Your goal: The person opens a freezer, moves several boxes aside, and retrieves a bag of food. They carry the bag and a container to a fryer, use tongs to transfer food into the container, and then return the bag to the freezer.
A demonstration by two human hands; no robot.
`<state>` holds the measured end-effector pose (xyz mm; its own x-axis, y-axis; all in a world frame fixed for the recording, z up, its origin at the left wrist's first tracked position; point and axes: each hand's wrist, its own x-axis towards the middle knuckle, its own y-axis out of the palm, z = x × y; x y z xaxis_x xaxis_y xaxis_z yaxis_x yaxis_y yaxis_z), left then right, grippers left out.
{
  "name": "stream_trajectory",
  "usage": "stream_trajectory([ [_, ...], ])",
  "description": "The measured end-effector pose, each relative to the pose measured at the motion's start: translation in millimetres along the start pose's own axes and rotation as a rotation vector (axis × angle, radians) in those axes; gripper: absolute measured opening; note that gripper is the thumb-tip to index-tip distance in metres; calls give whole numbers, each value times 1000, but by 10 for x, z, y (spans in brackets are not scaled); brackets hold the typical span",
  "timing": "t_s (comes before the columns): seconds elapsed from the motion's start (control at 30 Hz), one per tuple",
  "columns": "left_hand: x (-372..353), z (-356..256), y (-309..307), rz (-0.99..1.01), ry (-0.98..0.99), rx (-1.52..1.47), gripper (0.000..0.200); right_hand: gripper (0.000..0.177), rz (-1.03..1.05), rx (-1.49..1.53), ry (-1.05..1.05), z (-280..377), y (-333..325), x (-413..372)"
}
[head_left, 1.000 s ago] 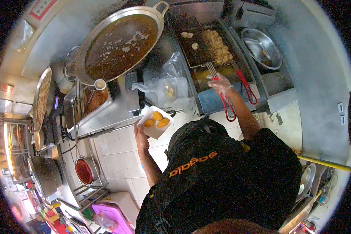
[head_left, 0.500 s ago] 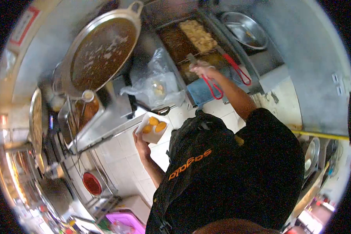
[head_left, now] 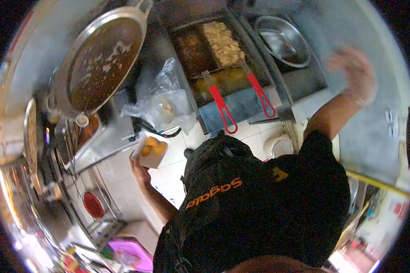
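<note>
My left hand (head_left: 140, 172) holds a white paper tray (head_left: 149, 150) with a few golden fried pieces, at chest height beside the counter. My right hand (head_left: 356, 73), in a thin clear glove, is raised and blurred at the right, away from the fryer, with fingers spread and nothing in it. Two fryer baskets with red handles (head_left: 221, 107) (head_left: 261, 94) rest over the fryer (head_left: 214, 54); the right one holds pale fried food.
A large wok of brown oil (head_left: 100, 59) sits at the left. A crumpled plastic bag (head_left: 164, 102) lies between wok and fryer. A steel bowl (head_left: 282, 41) stands at the right. Below are white floor tiles, a red-filled pot (head_left: 93, 204) and a pink box (head_left: 127, 255).
My right hand let go of the red basket handle and swung up to the right. The view shifted, and the tray in my left hand moved slightly left.
</note>
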<state>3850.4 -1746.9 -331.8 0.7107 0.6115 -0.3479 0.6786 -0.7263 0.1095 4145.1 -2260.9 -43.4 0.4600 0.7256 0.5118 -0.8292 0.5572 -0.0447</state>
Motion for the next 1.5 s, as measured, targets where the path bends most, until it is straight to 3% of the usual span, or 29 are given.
stream_trajectory([
  [0.1,-117,-67,73,-93,-4,-65,41,45,16,552,-440,-473,-1283,-601],
  [0.17,-294,-272,206,-117,5,-38,39,46,-244,645,-364,-1071,-1873,-1019],
  [0.3,-383,-186,304,-223,34,-107,39,51,-684,430,313,-1468,-2372,-502],
  [0.37,-461,-12,284,-203,73,-111,40,54,-936,261,699,-1636,-2535,-845],
  [0.4,-471,47,300,-205,86,-99,42,58,-953,146,988,-2104,-3521,-1375],
  [0.47,-491,36,413,-251,55,-121,43,57,-796,-120,1180,-2109,-3552,-1286],
  [0.9,-639,79,595,-278,73,-102,45,41,-487,-940,1265,-2752,-3462,-1120],
  [1.0,-670,49,545,-297,19,-57,43,37,-415,-1244,1107,-2741,-2856,-907],
  [1.03,-636,115,490,-273,45,-64,43,36,-417,-1185,986,-2634,-2451,-718],
  [1.1,-637,64,498,-310,1,-27,42,34,-314,-732,873,-2300,-1402,-305],
  [1.13,-636,51,491,-322,-21,-6,42,33,-168,-392,850,-2158,-851,-152],
  [1.2,-584,218,380,-336,-16,-59,41,33,202,-171,1014,-1952,195,109],
  [1.3,-669,224,297,-307,10,-146,40,45,420,430,991,-2427,1505,-74],
  [1.33,-723,227,255,-312,12,-150,40,56,354,669,1144,-2872,1899,-292],
  [1.4,-839,264,131,-345,31,-204,40,73,126,786,1437,-3258,2679,-267],
  [1.5,-1128,375,-164,-385,65,-218,40,74,-422,851,1543,-3921,3247,-211],
])
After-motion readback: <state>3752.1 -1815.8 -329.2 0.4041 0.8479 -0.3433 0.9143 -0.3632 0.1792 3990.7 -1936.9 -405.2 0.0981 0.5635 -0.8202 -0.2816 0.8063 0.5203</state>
